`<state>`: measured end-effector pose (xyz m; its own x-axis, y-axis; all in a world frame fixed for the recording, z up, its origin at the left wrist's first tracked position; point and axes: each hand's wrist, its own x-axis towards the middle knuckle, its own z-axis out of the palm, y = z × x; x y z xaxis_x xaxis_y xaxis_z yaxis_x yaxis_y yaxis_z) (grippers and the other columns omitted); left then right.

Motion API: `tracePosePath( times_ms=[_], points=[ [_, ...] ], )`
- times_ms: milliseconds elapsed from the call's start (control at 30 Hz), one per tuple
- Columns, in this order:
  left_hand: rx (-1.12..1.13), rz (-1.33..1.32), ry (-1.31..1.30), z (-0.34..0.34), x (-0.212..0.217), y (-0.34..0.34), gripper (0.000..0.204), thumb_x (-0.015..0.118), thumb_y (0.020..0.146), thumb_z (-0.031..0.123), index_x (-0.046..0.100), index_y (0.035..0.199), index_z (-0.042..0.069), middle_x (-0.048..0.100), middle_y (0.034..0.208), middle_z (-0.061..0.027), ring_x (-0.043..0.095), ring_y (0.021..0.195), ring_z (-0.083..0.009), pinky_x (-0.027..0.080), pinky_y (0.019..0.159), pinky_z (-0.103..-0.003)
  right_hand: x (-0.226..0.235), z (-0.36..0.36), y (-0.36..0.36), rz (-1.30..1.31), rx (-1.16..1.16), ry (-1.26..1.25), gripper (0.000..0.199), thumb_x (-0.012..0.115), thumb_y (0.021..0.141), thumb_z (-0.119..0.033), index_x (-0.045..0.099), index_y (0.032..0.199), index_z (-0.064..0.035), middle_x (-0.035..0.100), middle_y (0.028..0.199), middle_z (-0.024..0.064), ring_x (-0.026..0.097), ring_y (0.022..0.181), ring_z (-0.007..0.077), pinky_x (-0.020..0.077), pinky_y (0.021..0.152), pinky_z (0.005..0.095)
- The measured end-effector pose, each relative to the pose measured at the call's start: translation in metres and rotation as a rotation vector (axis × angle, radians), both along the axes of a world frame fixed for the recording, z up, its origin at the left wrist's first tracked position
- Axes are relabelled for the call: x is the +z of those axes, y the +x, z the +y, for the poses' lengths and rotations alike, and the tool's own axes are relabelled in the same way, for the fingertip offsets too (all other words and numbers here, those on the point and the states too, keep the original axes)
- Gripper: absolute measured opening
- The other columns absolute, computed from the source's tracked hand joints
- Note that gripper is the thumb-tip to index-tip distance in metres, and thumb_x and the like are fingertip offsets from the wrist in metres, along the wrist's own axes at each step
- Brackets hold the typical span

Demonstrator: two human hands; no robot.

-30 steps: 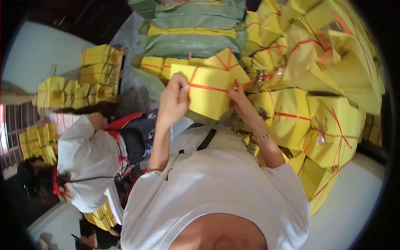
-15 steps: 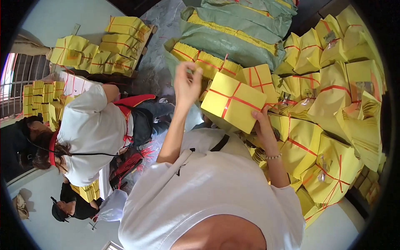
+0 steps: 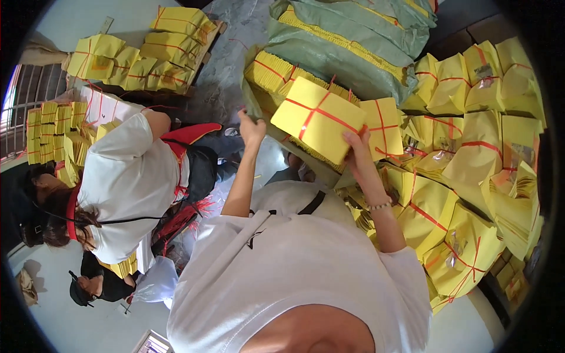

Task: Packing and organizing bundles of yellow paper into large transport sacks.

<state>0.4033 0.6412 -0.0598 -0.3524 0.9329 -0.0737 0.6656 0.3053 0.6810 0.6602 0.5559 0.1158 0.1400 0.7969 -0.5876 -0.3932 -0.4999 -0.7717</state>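
My right hand [image 3: 359,152] grips the near right edge of a yellow paper bundle [image 3: 315,117] tied crosswise with red ribbon. That bundle is tilted over an open green woven sack [image 3: 249,88]. My left hand [image 3: 252,129] has its fingers closed on the sack's left rim. Inside the sack stand rows of yellow paper packets [image 3: 272,69] with red ties. Another tied yellow bundle [image 3: 382,126] lies just right of the held one. The held bundle hides part of the sack's contents.
More green sacks [image 3: 347,35] packed with yellow bundles stand beyond. Many yellow bundles [image 3: 471,147] are piled along the right. At left, a person in a white shirt [image 3: 126,188] works beside yellow stacks [image 3: 56,132]. Another person in black [image 3: 106,282] is lower left.
My left hand has come down and left from above the packets to the sack's rim. My right hand has carried the tied bundle up and slightly left over the sack.
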Motion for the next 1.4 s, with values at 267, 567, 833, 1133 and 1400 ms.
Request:
tracePosePath(
  times_ms=[267,567,833,1133,1400],
  points=[
    [0.089,-0.565,0.015,-0.029,0.005,-0.038,0.040,0.057,0.077,0.000,0.043,0.114,0.004,0.052,0.077,-0.0059,0.052,0.067,-0.0148,0.045,0.061,-0.030,-0.051,0.061,-0.071,-0.140,0.093,-0.047,0.124,0.080,0.062,-0.041,-0.006,0.140,0.0059,0.030,0.135,0.0239,0.034,0.126,0.0291,0.0303,0.105,0.0364],
    [0.194,-0.270,0.030,-0.013,0.020,-0.053,0.024,0.057,0.086,0.013,0.049,0.107,0.004,0.060,0.070,-0.0152,0.061,0.064,-0.0308,0.046,0.061,-0.041,-0.093,0.068,-0.090,-0.379,0.146,-0.239,0.134,0.079,0.055,-0.050,-0.009,0.140,0.0056,0.018,0.141,0.0300,0.015,0.133,0.0424,0.0178,0.109,0.0483],
    [0.060,-0.079,0.151,0.007,0.053,-0.027,0.021,0.052,0.093,0.021,0.052,0.085,0.001,0.059,0.065,-0.0090,0.057,0.060,-0.0147,0.044,0.057,-0.030,-0.112,0.089,-0.106,-0.439,0.063,-0.324,0.138,0.081,0.053,-0.052,-0.011,0.143,-0.0020,0.007,0.142,0.0364,0.014,0.134,0.0461,0.0207,0.108,0.0498],
    [0.084,-0.143,0.150,-0.005,0.065,-0.030,0.019,0.052,0.092,0.020,0.052,0.086,0.002,0.059,0.066,-0.0097,0.057,0.059,-0.0166,0.044,0.057,-0.031,-0.053,0.099,-0.139,-0.538,0.142,-0.605,0.136,0.084,0.052,-0.049,-0.010,0.143,-0.0108,0.016,0.136,0.0350,0.023,0.130,0.0444,0.0287,0.103,0.0523],
    [0.055,-0.178,0.144,-0.009,0.063,-0.029,0.019,0.052,0.093,0.019,0.051,0.086,0.002,0.056,0.066,-0.0063,0.051,0.059,-0.0109,0.043,0.057,-0.028,-0.088,0.109,-0.179,-0.738,0.092,-0.686,0.129,0.082,0.052,-0.055,-0.002,0.143,-0.0163,0.022,0.134,0.0320,0.026,0.127,0.0465,0.0227,0.104,0.0570]
  ],
)
